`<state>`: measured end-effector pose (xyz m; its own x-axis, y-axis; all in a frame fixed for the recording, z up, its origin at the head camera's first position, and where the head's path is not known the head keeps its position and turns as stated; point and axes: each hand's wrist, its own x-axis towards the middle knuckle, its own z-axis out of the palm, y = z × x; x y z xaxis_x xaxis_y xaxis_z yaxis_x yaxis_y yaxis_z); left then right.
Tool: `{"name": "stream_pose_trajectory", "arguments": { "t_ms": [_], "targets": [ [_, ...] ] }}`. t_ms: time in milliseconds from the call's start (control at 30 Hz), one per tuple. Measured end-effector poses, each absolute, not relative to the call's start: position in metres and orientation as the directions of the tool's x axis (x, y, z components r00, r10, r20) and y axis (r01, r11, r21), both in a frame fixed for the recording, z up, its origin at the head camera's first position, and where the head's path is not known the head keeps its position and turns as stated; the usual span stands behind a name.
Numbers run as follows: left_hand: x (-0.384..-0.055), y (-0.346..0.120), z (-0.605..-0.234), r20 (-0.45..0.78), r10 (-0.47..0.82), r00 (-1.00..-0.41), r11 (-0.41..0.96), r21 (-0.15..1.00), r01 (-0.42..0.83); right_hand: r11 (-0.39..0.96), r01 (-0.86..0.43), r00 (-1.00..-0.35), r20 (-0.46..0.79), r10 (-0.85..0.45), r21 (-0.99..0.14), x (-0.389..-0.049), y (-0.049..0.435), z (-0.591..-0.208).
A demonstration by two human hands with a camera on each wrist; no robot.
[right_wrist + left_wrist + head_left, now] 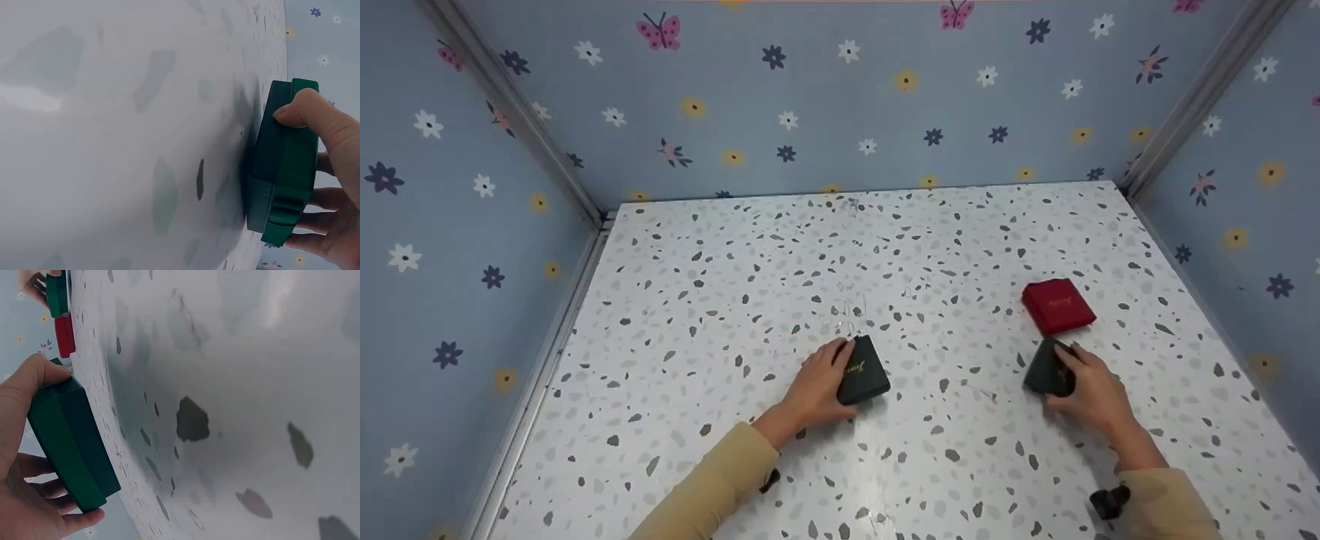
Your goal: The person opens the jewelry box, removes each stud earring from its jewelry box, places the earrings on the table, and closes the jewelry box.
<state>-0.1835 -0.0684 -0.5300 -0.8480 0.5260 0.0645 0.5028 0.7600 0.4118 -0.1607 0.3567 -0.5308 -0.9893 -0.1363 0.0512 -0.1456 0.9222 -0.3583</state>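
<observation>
My left hand (812, 386) grips a dark green jewelry box (868, 375) near the middle of the table, thumb on the near side and fingers along the far side. Gold lettering marks its lid. In the left wrist view the same box looks closed, with its lid seam visible. Over to the right, my right hand (1099, 396) holds a second dark green jewelry box (1042, 370) between thumb and fingers; it too looks closed in the right wrist view. Just behind that box lies a red jewelry box (1059, 307) with gold lettering, touched by neither hand.
The white speckled tabletop (697, 300) is bounded by blue flowered panels at the back (825, 90), left (442, 247) and right (1245, 217). Metal strips run along the panel corners. A dark strap piece (1110, 502) shows at the right wrist.
</observation>
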Motion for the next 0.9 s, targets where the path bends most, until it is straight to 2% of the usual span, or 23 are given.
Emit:
{"name": "stream_pose_trajectory", "arguments": {
  "t_ms": [400,900],
  "targets": [
    [-0.174,-0.056,-0.535,0.057,0.595,-0.802,0.72,0.406,0.563,0.93,-0.067,-0.997,0.001,-0.071,-0.362,-0.159,0.374,-0.529],
    [-0.163,-0.044,-0.536,0.008,0.625,-0.781,0.707,0.418,0.57,0.941,-0.026,-0.999,-0.011,-0.031,-0.338,-0.162,0.382,-0.53]
  ]
}}
